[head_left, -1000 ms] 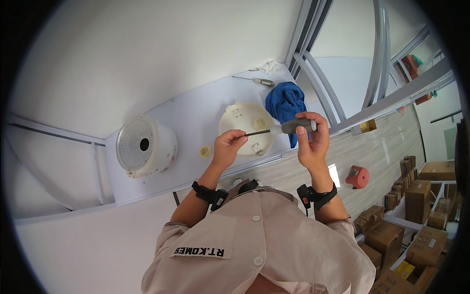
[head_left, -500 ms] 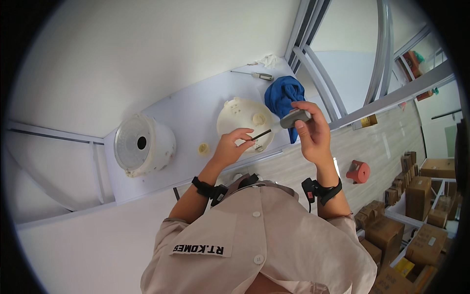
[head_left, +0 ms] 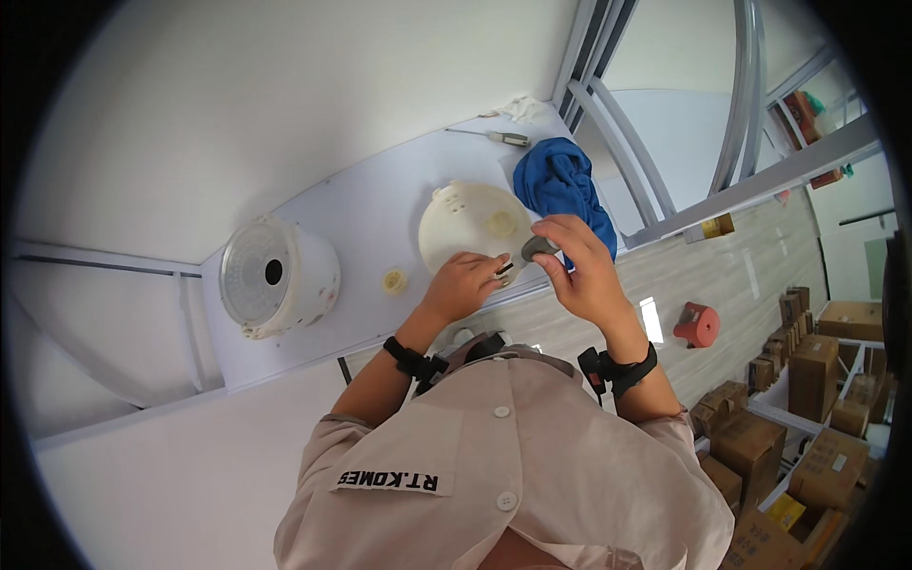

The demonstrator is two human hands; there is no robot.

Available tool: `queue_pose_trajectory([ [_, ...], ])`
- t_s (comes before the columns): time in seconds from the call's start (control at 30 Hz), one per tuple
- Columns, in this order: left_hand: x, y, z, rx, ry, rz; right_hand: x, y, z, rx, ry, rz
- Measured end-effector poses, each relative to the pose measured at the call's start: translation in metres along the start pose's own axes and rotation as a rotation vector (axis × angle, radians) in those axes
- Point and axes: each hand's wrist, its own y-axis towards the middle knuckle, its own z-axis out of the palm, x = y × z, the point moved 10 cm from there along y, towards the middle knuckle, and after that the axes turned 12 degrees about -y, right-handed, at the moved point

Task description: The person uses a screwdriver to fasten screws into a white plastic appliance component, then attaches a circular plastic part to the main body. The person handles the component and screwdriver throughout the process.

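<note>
Between the fingers of my left hand (head_left: 463, 285) is a thin black rod (head_left: 505, 268), mostly covered by the fingers. My right hand (head_left: 587, 275) grips a stubby grey handle (head_left: 540, 249), like a screwdriver's, with its pale end turned toward the rod. The two pieces are close together; I cannot tell whether they touch. Below both hands lies a round cream plastic cover (head_left: 446, 237) with a small round cream part (head_left: 502, 223) in it. Left of the cover sits another small cream round piece (head_left: 394, 280).
A white cylindrical appliance body (head_left: 318, 285) stands at the table's left. A blue cloth (head_left: 560, 180) is bunched at the right edge. Behind it lie a screwdriver (head_left: 513, 139) and white tissue (head_left: 522, 108). A red stool (head_left: 698, 325) and cardboard boxes (head_left: 812, 378) are on the right.
My right hand has moved left and down with the grey handle, bringing it close to the black rod. My left hand has shifted slightly right, and less of the rod shows.
</note>
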Motion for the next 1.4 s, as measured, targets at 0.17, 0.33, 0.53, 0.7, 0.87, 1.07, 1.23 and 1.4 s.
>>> queue_pose_trajectory([
  [0.17, -0.004, -0.002, 0.0, 0.069, -0.054, -0.069, -0.001, -0.004, 0.003, -0.004, -0.04, 0.0],
  [0.33, -0.002, -0.006, 0.004, 0.102, -0.007, -0.073, 0.0, -0.005, 0.006, -0.001, -0.055, -0.002],
  [0.53, 0.003, -0.011, 0.008, 0.118, 0.043, -0.076, 0.0, -0.006, 0.011, -0.002, -0.077, -0.019],
  [0.7, 0.006, -0.013, 0.01, 0.125, 0.048, -0.089, 0.006, -0.005, 0.013, 0.008, -0.117, -0.038],
  [0.87, 0.01, -0.015, 0.009, 0.106, 0.023, -0.097, 0.023, -0.001, 0.013, 0.068, -0.266, -0.108],
  [1.07, 0.003, -0.008, 0.001, 0.05, 0.004, -0.109, 0.034, 0.01, 0.014, 0.082, -0.447, -0.065],
  [1.23, 0.006, -0.008, 0.005, 0.083, -0.003, -0.102, 0.047, 0.017, 0.009, 0.1, -0.395, -0.117],
  [1.4, 0.01, -0.007, 0.011, 0.065, 0.052, -0.083, 0.053, 0.018, 0.023, 0.182, -0.392, -0.109],
])
